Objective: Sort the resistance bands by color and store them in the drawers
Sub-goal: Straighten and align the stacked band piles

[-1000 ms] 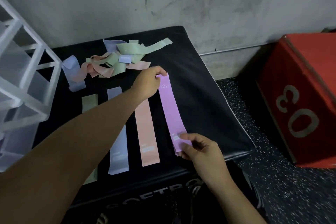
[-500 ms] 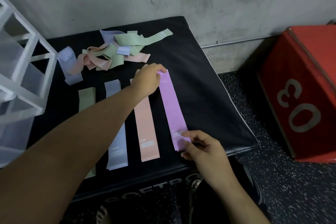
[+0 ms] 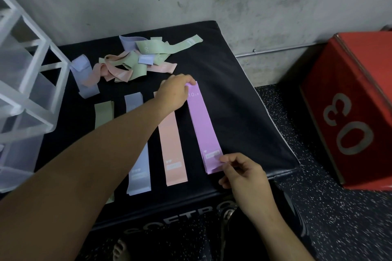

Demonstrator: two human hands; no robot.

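Fingertips of my left hand [image 3: 176, 95] pinch the purple band [image 3: 203, 127] at its far end, my right hand [image 3: 244, 174] the near end, holding it flat beside the peach band [image 3: 171, 144], one colour per row.

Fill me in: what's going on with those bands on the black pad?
A person is sorting resistance bands by color on the black pad. The left hand pinches the far end of the purple band and the right hand pinches its near end, laying it flat beside the peach band, blue band and green band. A tangled pile waits behind. The drawer unit stands at left.
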